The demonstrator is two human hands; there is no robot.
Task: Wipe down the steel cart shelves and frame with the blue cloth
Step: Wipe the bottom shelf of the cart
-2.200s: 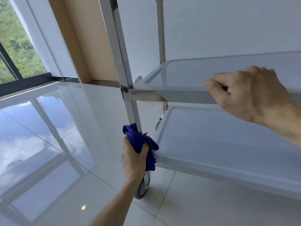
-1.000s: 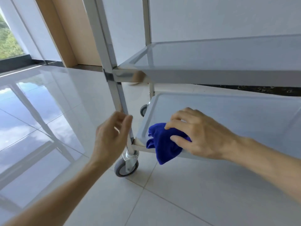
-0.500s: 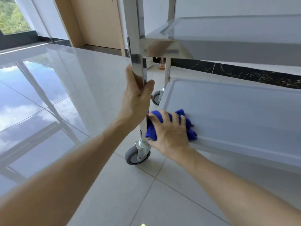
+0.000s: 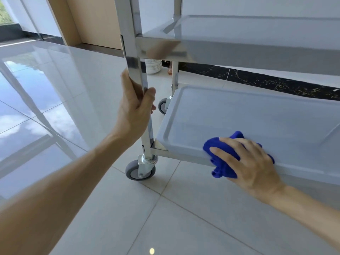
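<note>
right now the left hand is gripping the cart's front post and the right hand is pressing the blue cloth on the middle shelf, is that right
Not quite. The head view shows the right hand pressing the blue cloth on the front edge of the bottom shelf, not the middle shelf above it. The rest holds: the left hand is gripping the cart's front post.

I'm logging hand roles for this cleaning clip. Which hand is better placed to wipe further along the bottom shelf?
The right hand: it already presses the blue cloth onto the front edge of the lower steel shelf. The left hand grips the upright steel cart post, probably steadying the cart.
</note>
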